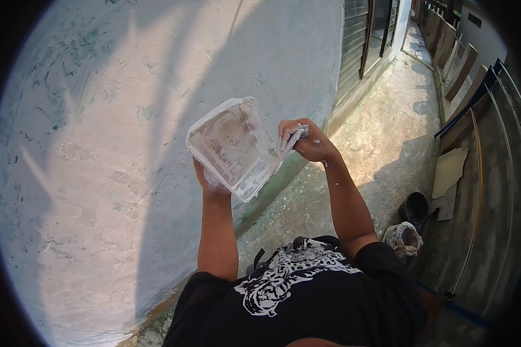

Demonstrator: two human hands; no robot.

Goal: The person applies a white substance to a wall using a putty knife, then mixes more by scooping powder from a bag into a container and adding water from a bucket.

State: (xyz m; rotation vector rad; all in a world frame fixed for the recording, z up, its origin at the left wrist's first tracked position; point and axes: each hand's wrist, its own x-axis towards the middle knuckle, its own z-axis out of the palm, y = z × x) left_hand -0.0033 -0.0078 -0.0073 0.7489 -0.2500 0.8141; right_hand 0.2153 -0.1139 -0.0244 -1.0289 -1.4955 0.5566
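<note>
A clear plastic tub point(228, 139), smeared with white paste, is tilted in front of the wall with its inside toward me. My left hand point(209, 178) grips it from beneath at the lower left edge; most of those fingers are behind it. Beside the tub's right edge, my right hand point(309, 141) is closed, its curled fingers thickly coated with white paste. Whatever those fingers may hold is hidden by the paste and the hand itself. White paste also covers the wall point(98, 173) on the left, with greenish patches showing through.
A concrete walkway point(388, 133) runs ahead along the house, past a louvred window point(355, 43). On the right stand a black bucket point(414, 207), an open white sack point(403, 238), a broken board point(449, 172) and long poles point(476, 179) against a low wall.
</note>
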